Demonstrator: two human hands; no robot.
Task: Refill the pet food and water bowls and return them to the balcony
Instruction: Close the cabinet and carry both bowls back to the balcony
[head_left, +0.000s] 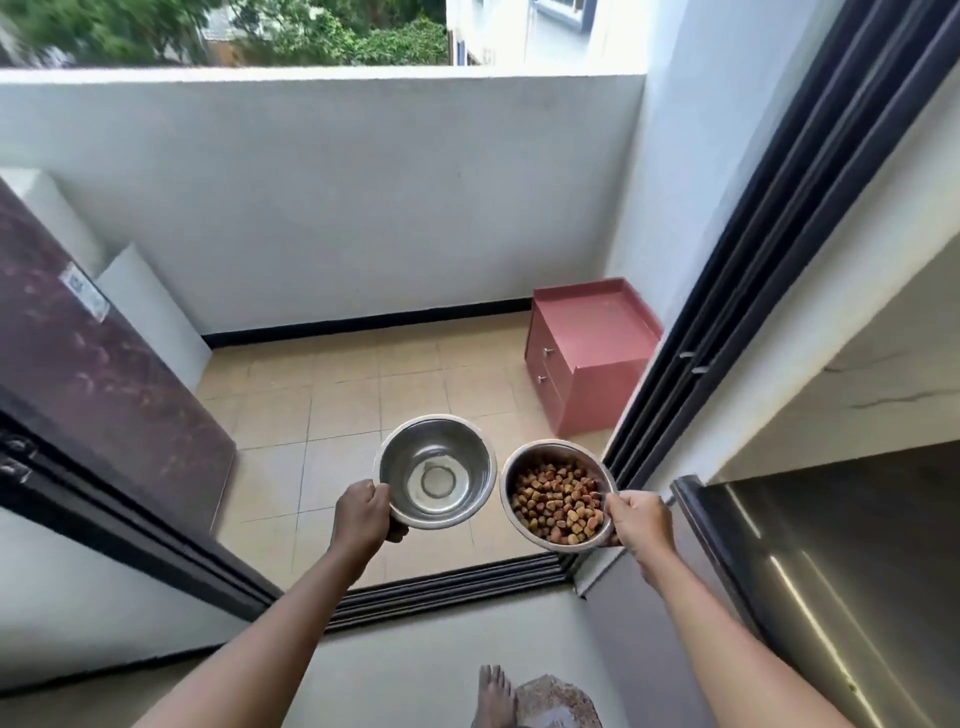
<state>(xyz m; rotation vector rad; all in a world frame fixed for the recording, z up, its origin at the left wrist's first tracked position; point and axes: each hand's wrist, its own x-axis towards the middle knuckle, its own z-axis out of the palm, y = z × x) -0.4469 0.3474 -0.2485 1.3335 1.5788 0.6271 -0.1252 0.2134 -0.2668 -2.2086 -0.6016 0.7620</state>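
My left hand (362, 517) grips the near-left rim of a steel bowl (457, 447) that holds clear water. My right hand (641, 522) grips the right rim of a second steel bowl (524, 470) filled with brown kibble (553, 501). Both bowls hang side by side in the air, almost touching, just past the door threshold and above the beige balcony tiles (322, 410). The kibble bowl tilts slightly toward me.
A dark sliding-door track (447, 584) crosses the floor under my arms. A pink low cabinet (587, 353) stands in the balcony's far right corner. A maroon door panel (93, 364) is at left, door frames (769, 249) at right. My bare foot (496, 696) is on the grey floor.
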